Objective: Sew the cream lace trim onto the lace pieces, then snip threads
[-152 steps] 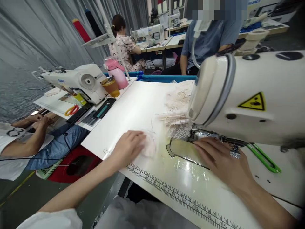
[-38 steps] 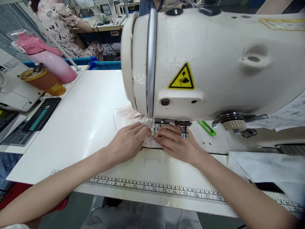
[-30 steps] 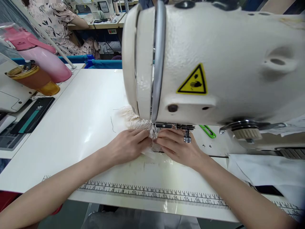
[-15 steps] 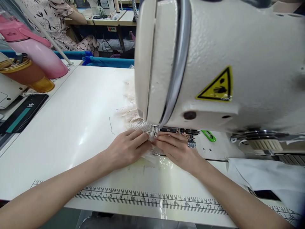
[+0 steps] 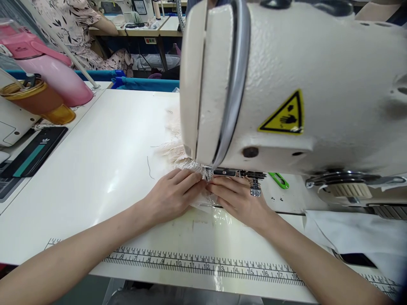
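Pale, frilly lace fabric lies by the needle area of a white sewing machine, partly hidden behind the machine head. My left hand is closed on the fabric's near edge, just left of the presser foot. Close by on the right, my right hand pinches the same fabric, its fingers partly behind the metal parts under the head. The fingertips of both hands almost meet in front of the foot. Thin, sheer material shows below them on the table.
A printed ruler runs along the front edge of the white table. At left are a phone, an amber cup and a pink bottle. A green cutter and white cloth are right. A person sits beyond.
My left fingertips have moved slightly right and up, nearer to my right fingertips. The wire-like loop below the fingers is now mostly covered. The camera view has shifted a little.
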`<state>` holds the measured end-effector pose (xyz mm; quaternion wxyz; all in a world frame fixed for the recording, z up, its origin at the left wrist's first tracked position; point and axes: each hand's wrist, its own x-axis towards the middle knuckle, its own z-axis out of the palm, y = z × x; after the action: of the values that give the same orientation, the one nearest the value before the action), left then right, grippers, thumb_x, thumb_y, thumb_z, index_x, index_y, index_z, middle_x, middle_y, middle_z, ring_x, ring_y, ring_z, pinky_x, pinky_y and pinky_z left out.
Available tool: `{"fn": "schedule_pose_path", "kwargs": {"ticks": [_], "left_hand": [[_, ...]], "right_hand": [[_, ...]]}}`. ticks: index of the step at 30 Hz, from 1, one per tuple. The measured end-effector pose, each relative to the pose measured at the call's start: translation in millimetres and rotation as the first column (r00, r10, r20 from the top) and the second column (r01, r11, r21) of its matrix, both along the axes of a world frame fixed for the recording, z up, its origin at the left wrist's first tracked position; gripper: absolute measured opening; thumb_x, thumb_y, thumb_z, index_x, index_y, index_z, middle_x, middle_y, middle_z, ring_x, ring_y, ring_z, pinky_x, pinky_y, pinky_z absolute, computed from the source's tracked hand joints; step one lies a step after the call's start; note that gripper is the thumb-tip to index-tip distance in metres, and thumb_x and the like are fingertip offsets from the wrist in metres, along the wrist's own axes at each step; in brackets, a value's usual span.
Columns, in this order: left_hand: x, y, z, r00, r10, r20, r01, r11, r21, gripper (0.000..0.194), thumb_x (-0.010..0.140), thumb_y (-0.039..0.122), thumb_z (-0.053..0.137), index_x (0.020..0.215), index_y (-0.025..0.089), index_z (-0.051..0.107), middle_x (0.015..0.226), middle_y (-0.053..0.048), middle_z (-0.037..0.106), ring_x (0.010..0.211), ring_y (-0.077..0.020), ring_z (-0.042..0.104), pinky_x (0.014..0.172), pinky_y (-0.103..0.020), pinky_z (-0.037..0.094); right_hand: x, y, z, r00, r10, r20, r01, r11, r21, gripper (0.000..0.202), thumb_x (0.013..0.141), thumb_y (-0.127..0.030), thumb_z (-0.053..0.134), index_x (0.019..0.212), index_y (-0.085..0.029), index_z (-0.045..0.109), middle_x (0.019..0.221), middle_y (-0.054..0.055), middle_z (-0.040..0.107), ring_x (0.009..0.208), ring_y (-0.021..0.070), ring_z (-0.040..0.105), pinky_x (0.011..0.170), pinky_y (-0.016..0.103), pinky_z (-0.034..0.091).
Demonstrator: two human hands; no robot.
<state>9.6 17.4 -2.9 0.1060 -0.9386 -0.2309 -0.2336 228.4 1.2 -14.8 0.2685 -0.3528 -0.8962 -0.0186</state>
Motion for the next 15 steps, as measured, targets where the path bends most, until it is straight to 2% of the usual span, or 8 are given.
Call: {"fn": "schedule_pose_path", "kwargs": {"ticks": [3, 5, 11, 15], "left_hand": [[1.0, 0.3, -3.5, 0.998, 0.005, -0.056, -0.008, 0.998, -0.065, 0.035, 0.089, 0.010, 0.044, 0.123, 0.007, 0.053, 0.117, -0.013, 0.066, 0.112, -0.0246, 0.059, 0.089, -0.037, 0.053], [0.6, 0.0, -5.5, 0.995, 0.009, -0.104, -0.019, 0.995, -0.099, 0.041, 0.088, 0.011, 0.044, 0.128, 0.006, 0.050, 0.125, -0.015, 0.063, 0.121, -0.0260, 0.056, 0.096, -0.040, 0.051], [-0.5, -1.1, -6.0, 0.984, 0.015, -0.176, -0.040, 0.990, -0.137, 0.045, 0.086, 0.012, 0.045, 0.131, 0.005, 0.050, 0.133, -0.015, 0.058, 0.126, -0.0278, 0.053, 0.099, -0.042, 0.051], [0.2, -1.2, -5.4, 0.984, 0.023, -0.177, -0.048, 0.989, -0.137, 0.044, 0.087, 0.011, 0.045, 0.130, 0.005, 0.051, 0.134, -0.016, 0.056, 0.126, -0.0292, 0.052, 0.100, -0.044, 0.050]], "right_hand": [[-0.5, 0.7, 1.0, 0.998, 0.017, -0.064, -0.016, 1.000, 0.027, 0.023, 0.087, -0.004, 0.049, 0.086, -0.018, 0.066, 0.088, -0.001, 0.073, 0.086, 0.0127, 0.065, 0.071, 0.026, 0.048], [-0.1, 0.5, 2.0, 0.998, 0.018, -0.061, -0.017, 1.000, 0.024, 0.023, 0.087, -0.004, 0.048, 0.088, -0.018, 0.066, 0.088, -0.001, 0.073, 0.086, 0.0131, 0.066, 0.071, 0.027, 0.049], [1.5, 0.6, 0.7, 0.998, 0.057, -0.022, -0.057, 0.998, 0.016, 0.023, 0.090, -0.006, 0.046, 0.090, -0.017, 0.066, 0.087, 0.001, 0.072, 0.086, 0.0135, 0.065, 0.073, 0.027, 0.051], [0.6, 0.7, -3.9, 0.999, 0.039, 0.017, -0.039, 0.999, -0.017, 0.025, 0.092, -0.008, 0.044, 0.091, -0.018, 0.066, 0.088, 0.001, 0.071, 0.087, 0.0127, 0.064, 0.075, 0.026, 0.051]]}}
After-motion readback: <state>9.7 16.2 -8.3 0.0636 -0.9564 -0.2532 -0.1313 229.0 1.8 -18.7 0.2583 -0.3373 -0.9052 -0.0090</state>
